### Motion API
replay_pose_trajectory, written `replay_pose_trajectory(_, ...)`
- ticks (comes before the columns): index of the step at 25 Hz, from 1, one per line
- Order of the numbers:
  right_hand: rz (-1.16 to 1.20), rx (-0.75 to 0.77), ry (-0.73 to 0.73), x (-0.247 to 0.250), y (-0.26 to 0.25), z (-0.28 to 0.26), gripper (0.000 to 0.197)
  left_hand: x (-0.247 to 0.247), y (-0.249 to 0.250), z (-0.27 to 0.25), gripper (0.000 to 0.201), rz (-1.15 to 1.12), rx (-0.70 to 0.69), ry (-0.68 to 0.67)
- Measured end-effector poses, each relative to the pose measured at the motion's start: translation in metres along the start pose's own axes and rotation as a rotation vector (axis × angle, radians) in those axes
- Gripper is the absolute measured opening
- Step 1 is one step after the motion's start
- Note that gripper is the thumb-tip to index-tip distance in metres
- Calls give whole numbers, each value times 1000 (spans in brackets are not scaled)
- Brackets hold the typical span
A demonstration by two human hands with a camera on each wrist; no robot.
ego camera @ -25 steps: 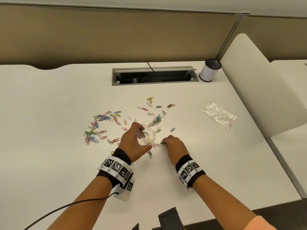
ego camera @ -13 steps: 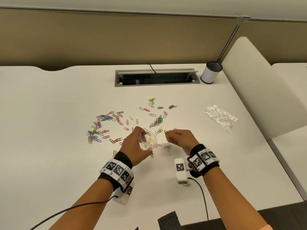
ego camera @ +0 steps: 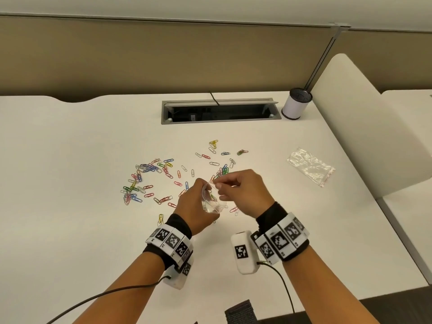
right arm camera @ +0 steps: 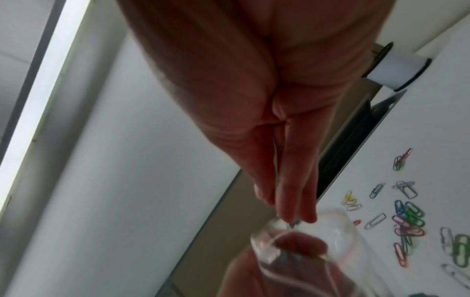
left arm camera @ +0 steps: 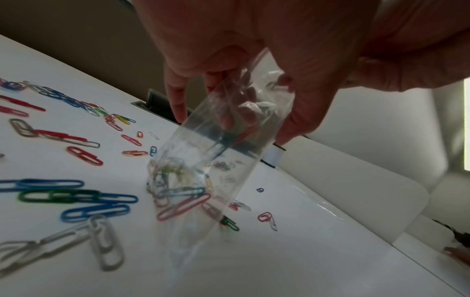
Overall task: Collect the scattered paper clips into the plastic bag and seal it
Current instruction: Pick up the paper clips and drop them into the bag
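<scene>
My left hand (ego camera: 205, 191) grips a small clear plastic bag (ego camera: 211, 202) just above the table, its mouth held open toward my right hand. In the left wrist view the bag (left arm camera: 203, 180) hangs from my left hand (left arm camera: 234, 112) with several coloured clips in its bottom. My right hand (ego camera: 218, 186) pinches a paper clip between thumb and fingers right at the bag's mouth; the right wrist view shows the right hand (right arm camera: 292, 217) pressed together over the open rim of the bag (right arm camera: 269, 251). Many coloured paper clips (ego camera: 149, 181) lie scattered on the white table (ego camera: 70, 206).
A second, crumpled clear bag (ego camera: 311, 169) lies to the right. A recessed cable tray (ego camera: 219, 111) and a white cup (ego camera: 296, 104) are at the back. A pale chair back (ego camera: 364, 127) stands at the table's right edge. Cables trail from both wrists.
My right hand picked a clip off the table, lifted it and carried it left to the bag's mouth. The left hand raised and tilted the bag slightly toward it.
</scene>
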State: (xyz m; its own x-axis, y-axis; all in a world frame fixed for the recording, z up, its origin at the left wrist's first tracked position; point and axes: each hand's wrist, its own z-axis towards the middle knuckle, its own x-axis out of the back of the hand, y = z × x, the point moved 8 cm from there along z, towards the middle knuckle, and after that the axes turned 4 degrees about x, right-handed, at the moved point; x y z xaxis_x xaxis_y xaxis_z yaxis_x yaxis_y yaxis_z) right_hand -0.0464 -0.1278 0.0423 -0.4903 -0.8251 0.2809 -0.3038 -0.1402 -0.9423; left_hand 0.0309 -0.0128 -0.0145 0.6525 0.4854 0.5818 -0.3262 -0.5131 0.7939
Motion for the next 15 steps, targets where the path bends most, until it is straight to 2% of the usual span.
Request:
replay_pose_trajectory(3,163,-17,26,26,6,1,14,1,-1,-1,55,1,-11,11)
replay_pose_trajectory(5,179,-39,61,50,22,-2,15,2,-1,-2,55,7,-21,15)
replay_pose_trajectory(8,-55,-114,72,81,63,-17,13,4,-2,-6,53,-6,-25,21)
replay_pose_trajectory(12,-497,-271,-128,88,130,-56,20,3,-5,-13,53,-12,-26,4)
replay_pose_trajectory(15,-559,-293,-236,78,154,-83,32,2,-11,-21,52,-14,-15,3)
